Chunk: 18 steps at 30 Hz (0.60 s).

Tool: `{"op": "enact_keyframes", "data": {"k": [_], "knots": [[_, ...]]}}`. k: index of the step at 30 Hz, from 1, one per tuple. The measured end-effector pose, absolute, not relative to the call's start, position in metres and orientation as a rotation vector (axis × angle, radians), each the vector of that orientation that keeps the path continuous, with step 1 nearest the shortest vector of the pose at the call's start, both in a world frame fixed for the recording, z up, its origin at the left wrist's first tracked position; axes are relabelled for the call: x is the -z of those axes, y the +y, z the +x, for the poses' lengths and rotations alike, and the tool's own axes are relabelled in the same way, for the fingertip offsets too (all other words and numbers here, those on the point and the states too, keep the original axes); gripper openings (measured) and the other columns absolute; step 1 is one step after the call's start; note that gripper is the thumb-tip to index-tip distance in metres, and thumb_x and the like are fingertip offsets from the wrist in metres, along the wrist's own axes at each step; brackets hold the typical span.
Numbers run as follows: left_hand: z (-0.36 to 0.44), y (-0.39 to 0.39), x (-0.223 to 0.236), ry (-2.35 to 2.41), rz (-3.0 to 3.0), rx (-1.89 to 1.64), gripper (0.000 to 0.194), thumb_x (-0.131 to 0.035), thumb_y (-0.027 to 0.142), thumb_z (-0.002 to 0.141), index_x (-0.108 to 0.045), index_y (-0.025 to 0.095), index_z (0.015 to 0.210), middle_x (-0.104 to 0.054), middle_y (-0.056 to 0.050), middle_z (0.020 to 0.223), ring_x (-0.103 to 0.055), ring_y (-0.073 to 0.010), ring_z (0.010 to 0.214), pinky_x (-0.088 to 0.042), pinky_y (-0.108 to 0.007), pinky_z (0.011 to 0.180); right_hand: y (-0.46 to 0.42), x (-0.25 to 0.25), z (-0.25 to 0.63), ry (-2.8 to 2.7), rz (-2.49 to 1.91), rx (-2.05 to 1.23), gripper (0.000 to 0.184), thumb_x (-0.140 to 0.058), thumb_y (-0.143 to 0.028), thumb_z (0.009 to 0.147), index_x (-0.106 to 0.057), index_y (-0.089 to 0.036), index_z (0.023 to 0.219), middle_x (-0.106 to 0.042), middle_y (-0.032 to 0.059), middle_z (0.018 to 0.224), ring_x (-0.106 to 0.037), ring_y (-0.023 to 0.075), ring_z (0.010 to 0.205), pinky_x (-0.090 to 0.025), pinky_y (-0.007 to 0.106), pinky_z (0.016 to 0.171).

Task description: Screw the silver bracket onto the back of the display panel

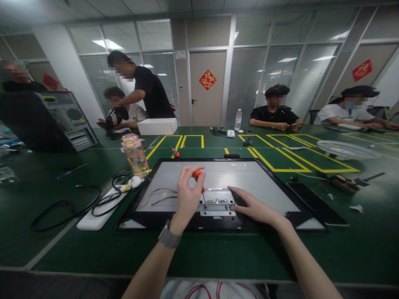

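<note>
A flat monitor panel [218,172] lies face down on the green table, its metal back showing and a black frame around it. My left hand [188,193], with a watch on the wrist, grips an orange-handled screwdriver [197,174]. The screwdriver stands nearly upright, its shaft pointing down at a metal bracket [218,207] with video ports. Whether the tip touches a screw is too small to tell. My right hand [251,205] rests on the bracket's right side, thumb and fingers apart along its edges. Loose thin wires [158,197] run across the panel left of the bracket.
Left of the panel are a white power strip [93,218], black cables and a drink bottle [134,158]. A dark flat panel [314,203] lies at the right. Beyond stand a red-handled tool [175,153], a white box [157,126] and a water bottle [238,119]. Several people are around the table.
</note>
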State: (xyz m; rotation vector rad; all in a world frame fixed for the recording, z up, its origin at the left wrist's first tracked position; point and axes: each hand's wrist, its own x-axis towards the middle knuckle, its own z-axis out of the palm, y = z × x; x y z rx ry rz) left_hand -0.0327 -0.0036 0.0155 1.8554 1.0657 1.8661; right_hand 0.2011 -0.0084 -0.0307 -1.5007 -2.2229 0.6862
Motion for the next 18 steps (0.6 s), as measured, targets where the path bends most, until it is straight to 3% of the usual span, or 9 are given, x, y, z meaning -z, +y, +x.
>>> {"op": "enact_keyframes", "data": {"k": [2,7,13,18], "knots": [[-0.0328,-0.0033,-0.0152,1.083,1.848,-1.887,0.014,-0.057,0.027,0.087,-0.067,0.021,0.095,-0.055,-0.003,0.087,-0.055,-0.0158,0.08,-0.046,-0.028,0.075,-0.0082,0.0306,0.2009,-2.225,-1.505,-0.684,0.068,-0.057,-0.045,0.082,-0.035,-0.021,0.142,-0.039,0.0089,0.148,-0.036,0.0264,0.135,-0.028,0.042,0.113],[-0.0336,-0.003,-0.0157,1.021,1.855,-1.849,0.025,-0.042,0.023,0.094,-0.064,0.021,0.105,-0.06,-0.006,0.1,-0.056,-0.0179,0.095,-0.044,-0.031,0.084,-0.0084,0.03,0.2001,-2.234,-1.521,-0.687,0.068,-0.056,-0.043,0.082,-0.035,-0.019,0.143,-0.037,0.0102,0.148,-0.036,0.0257,0.135,-0.027,0.042,0.113],[-0.0336,-0.0027,-0.0152,1.131,1.819,-1.961,0.012,-0.063,0.03,0.083,-0.067,0.021,0.089,-0.052,-0.002,0.086,-0.053,-0.0155,0.078,-0.045,-0.027,0.074,-0.0079,0.0318,0.2005,-2.22,-1.498,-0.683,0.068,-0.057,-0.044,0.081,-0.037,-0.021,0.142,-0.039,0.0097,0.148,-0.037,0.0265,0.134,-0.027,0.044,0.113],[-0.0342,-0.0038,-0.0158,1.023,1.83,-1.868,0.027,-0.04,0.023,0.094,-0.066,0.021,0.103,-0.059,-0.004,0.094,-0.055,-0.017,0.089,-0.043,-0.029,0.081,-0.0081,0.0314,0.2004,-2.214,-1.497,-0.692,0.068,-0.057,-0.044,0.081,-0.037,-0.022,0.142,-0.039,0.0091,0.148,-0.037,0.0266,0.135,-0.027,0.045,0.113]]}}
